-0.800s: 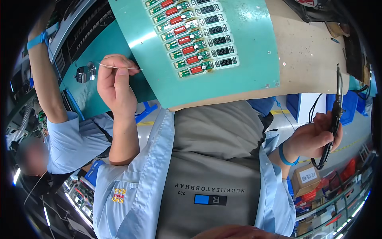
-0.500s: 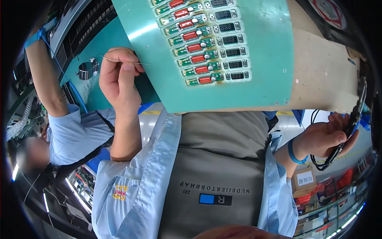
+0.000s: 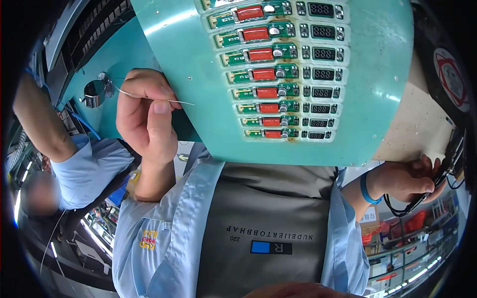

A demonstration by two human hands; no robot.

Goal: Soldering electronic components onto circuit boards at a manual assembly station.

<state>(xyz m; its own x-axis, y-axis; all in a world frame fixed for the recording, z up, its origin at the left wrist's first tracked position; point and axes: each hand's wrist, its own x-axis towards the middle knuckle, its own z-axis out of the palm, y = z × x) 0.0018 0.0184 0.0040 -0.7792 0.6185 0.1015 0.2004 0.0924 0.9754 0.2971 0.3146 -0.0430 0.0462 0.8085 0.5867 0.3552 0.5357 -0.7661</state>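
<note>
My left hand (image 3: 148, 111) pinches a thin silvery solder wire (image 3: 181, 102) between thumb and fingertips. The wire's free end reaches over the left edge of a green board (image 3: 181, 54). Set in this board is a column of several small circuit boards (image 3: 268, 108), each with a red block and a round silver part. Beside them runs a column of small black digit displays (image 3: 324, 73). Out at the right, my right hand (image 3: 407, 181) curls round a long dark thing (image 3: 451, 154) with black cables, partly lost at the dim rim.
A shiny metal roll (image 3: 93, 94) stands on the green bench (image 3: 121, 47) at the left. A co-worker's arm (image 3: 42, 119) and blue sleeve are beyond it. Tan board (image 3: 405, 129) shows at the right, under a dark round-marked object (image 3: 451, 79). Shelving (image 3: 397, 263) fills the lower right.
The green board looks larger and sits lower and further right in view. My left hand appears slightly lower, still pinching the wire. My right hand has dropped a little, its fingers still curled.
</note>
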